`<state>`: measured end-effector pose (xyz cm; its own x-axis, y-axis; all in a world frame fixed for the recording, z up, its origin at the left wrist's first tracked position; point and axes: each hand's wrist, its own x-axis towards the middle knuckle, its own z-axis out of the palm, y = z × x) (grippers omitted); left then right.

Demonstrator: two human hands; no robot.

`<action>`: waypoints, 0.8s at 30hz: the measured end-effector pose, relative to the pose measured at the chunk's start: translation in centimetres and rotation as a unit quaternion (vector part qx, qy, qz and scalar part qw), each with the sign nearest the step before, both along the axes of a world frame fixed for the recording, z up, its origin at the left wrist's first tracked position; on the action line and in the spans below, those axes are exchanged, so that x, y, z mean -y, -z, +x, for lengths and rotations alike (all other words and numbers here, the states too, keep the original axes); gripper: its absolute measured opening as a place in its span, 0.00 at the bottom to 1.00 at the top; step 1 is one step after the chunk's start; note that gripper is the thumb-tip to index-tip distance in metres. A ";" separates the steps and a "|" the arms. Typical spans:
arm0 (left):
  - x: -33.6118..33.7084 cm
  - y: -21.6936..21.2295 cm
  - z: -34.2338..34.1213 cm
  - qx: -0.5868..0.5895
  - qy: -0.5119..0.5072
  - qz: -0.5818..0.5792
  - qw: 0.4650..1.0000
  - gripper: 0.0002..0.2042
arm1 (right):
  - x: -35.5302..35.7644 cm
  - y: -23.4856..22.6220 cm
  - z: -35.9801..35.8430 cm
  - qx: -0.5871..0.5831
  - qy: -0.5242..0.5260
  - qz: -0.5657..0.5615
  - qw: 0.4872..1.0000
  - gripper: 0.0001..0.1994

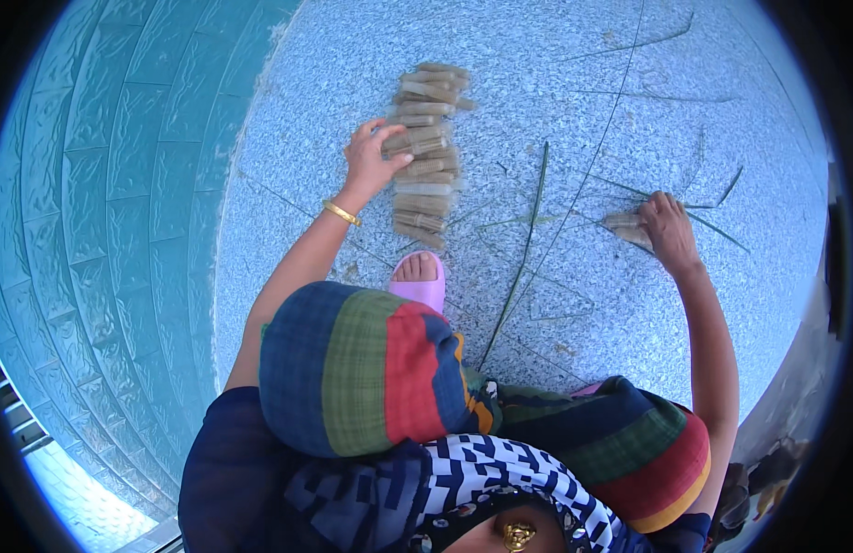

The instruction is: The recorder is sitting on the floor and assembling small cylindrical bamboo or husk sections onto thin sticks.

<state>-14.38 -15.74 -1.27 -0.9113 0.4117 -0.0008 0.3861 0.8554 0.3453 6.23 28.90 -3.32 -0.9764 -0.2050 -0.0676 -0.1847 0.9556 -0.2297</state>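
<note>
A column of small, light-brown stick-like bundles [426,189] lies on the speckled grey stone floor, in front of my pink-sandalled foot. From its left side my left hand [369,161] reaches in, thumb and fingers curled around the end of one bundle [419,140] in the column. Some bundles look paler than others. Far to the right, my right hand [668,229] is bent over a couple of similar brown bundles [628,228] on the floor, its fingers closed at their right end. The hand partly hides them, and its fingertips are hidden.
Long green grass blades [528,241] lie across the floor between my hands, with more blades [717,229] beside my right hand. Teal tiles [136,184] border the floor on the left. My pink sandal [421,288] is just below the column.
</note>
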 end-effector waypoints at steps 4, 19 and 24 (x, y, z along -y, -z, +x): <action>-2.4 -2.4 1.7 -0.146 0.059 0.025 0.987 0.22 | 1.3 -1.5 0.1 0.025 0.031 -0.032 0.999 0.08; -14.7 -4.3 11.5 0.064 0.472 0.051 0.878 0.14 | 10.4 -6.6 1.3 0.450 0.077 -0.530 0.714 0.14; -13.3 -3.2 13.0 0.249 0.412 -0.002 0.877 0.17 | 12.0 -7.1 2.2 0.209 -0.053 -0.193 0.957 0.12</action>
